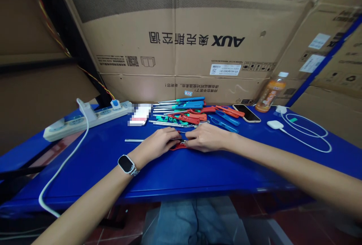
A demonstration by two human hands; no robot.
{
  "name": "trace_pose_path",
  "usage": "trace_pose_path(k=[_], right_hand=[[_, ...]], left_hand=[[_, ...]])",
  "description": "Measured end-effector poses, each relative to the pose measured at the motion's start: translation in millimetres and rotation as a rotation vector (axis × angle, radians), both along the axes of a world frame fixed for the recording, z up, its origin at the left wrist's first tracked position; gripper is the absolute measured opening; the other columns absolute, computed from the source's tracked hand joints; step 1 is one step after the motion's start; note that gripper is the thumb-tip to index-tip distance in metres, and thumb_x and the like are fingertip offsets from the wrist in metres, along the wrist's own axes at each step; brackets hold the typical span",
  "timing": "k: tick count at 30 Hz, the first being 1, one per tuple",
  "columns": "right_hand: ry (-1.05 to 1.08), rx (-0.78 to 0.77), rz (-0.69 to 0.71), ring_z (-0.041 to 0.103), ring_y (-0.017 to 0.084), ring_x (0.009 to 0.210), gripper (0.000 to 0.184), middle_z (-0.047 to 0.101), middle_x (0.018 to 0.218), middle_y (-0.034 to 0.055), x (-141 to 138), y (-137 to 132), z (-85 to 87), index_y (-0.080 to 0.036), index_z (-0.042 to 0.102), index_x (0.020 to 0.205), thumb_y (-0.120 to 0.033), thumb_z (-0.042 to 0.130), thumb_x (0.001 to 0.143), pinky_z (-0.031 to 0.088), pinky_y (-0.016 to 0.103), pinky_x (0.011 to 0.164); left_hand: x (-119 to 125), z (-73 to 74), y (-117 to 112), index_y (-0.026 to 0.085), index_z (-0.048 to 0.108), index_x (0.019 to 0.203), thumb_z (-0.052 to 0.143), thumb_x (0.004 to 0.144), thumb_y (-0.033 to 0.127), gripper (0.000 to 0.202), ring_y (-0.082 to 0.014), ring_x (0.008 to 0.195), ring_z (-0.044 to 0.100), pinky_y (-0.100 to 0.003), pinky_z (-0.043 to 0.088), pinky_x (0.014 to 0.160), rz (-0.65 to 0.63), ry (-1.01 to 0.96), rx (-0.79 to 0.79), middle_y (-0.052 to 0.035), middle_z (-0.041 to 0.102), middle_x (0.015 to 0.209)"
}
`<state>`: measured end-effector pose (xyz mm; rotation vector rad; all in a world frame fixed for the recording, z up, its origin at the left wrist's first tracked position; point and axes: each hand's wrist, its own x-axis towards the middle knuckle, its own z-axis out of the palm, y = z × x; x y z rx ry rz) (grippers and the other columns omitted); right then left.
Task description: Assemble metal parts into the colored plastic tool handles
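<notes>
Red lighter lay under both hands, its small parts at risk

The red lighter (178,146) lay low on the blue table (158,177), in front of the person and mostly covered by fingers. The likeliest trouble was a small inner part springing loose or slipping out of its seat, since the handle looked open in the middle and the fingertips crowded it. A tilt of the handle could have spilled such pieces, and an uneven push could have left one crooked. The metal tube (134,140) might also have swung out of line if knocked, as its far end lay without a hand on it.

The lighter's long axis ran left to right, roughly along the table's near edge; the tube, which seemed to belong to it, pointed to the person's left.

The left hand (161,140) had its fingers curled down around the handle, gripping it. The right hand (206,137) had bent fingertips at the handle's middle; whether they pinched a part could not be told.

Just beyond lay a blue lighter (190,105), other red lighters, green pieces (160,118) and blue shells (224,120). Farther right were a phone (246,113) and a bottle (268,96).
</notes>
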<state>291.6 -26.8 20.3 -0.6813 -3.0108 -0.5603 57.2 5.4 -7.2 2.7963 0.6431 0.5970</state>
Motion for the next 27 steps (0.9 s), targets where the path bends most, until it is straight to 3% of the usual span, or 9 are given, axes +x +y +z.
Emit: trace_pose_path(k=[7, 14, 17, 21, 24, 27], right_hand=[[-0.011, -0.158, -0.079, 0.035, 0.009, 0.053, 0.020, 0.061, 0.088, 0.0023, -10.9, -0.8, 14.1, -0.021, 0.068, 0.095, -0.027, 0.048, 0.097, 0.012, 0.030, 0.051], [0.021, -0.168, -0.075, 0.041, 0.009, 0.055, 0.018, 0.060, 0.090, 0.0027, -7.2, -2.9, 9.3, -0.019, 0.065, 0.096, -0.025, 0.048, 0.095, 0.017, 0.029, 0.051], [0.141, -0.233, -0.096, 0.048, 0.011, 0.063, 0.012, 0.060, 0.091, 0.0032, -2.8, -3.0, 2.8, -0.017, 0.063, 0.094, -0.022, 0.053, 0.089, 0.027, 0.026, 0.054], [0.461, -0.432, -0.127, 0.051, 0.010, 0.066, 0.008, 0.062, 0.093, 0.0026, 3.0, -1.0, -9.1, -0.016, 0.063, 0.088, -0.014, 0.058, 0.082, 0.040, 0.023, 0.062], [0.631, -0.529, -0.147, 0.052, 0.009, 0.064, 0.006, 0.063, 0.090, 0.0021, 6.7, -2.6, -17.2, -0.016, 0.063, 0.087, -0.013, 0.060, 0.082, 0.042, 0.022, 0.063], [0.653, -0.522, -0.211, 0.053, 0.010, 0.067, 0.010, 0.064, 0.093, 0.0029, 9.7, -7.4, -19.7, -0.017, 0.066, 0.092, -0.016, 0.061, 0.083, 0.042, 0.024, 0.064]], left_hand=[[-0.3, -5.0, -0.5, 0.019, 0.064, 0.099, 0.051, 0.097, 0.018, 0.013, -0.0182, 0.090, 0.062, -0.028, 0.049, 0.080, -0.012, -0.020, 0.020, -0.0044, 0.065, 0.096], [2.3, -13.9, -2.8, 0.019, 0.062, 0.103, 0.047, 0.099, 0.020, 0.015, -0.0195, 0.094, 0.060, -0.030, 0.050, 0.083, 0.036, -0.055, 0.055, -0.0060, 0.063, 0.098], [3.1, -17.2, -2.4, 0.019, 0.061, 0.106, 0.047, 0.100, 0.021, 0.016, -0.0189, 0.093, 0.060, -0.031, 0.050, 0.083, 0.052, -0.088, 0.033, -0.0056, 0.062, 0.099], [3.0, -19.8, -1.2, 0.020, 0.061, 0.107, 0.047, 0.100, 0.022, 0.015, -0.0179, 0.092, 0.060, -0.030, 0.050, 0.083, 0.051, -0.115, 0.004, -0.0049, 0.061, 0.099], [3.3, -20.4, -1.1, 0.020, 0.062, 0.106, 0.048, 0.100, 0.022, 0.015, -0.0180, 0.091, 0.060, -0.030, 0.050, 0.082, 0.048, -0.129, 0.005, -0.0048, 0.062, 0.098], [3.7, -19.7, -1.4, 0.020, 0.062, 0.106, 0.048, 0.099, 0.023, 0.016, -0.0185, 0.092, 0.060, -0.031, 0.050, 0.082, 0.047, -0.128, 0.015, -0.0050, 0.063, 0.097]])
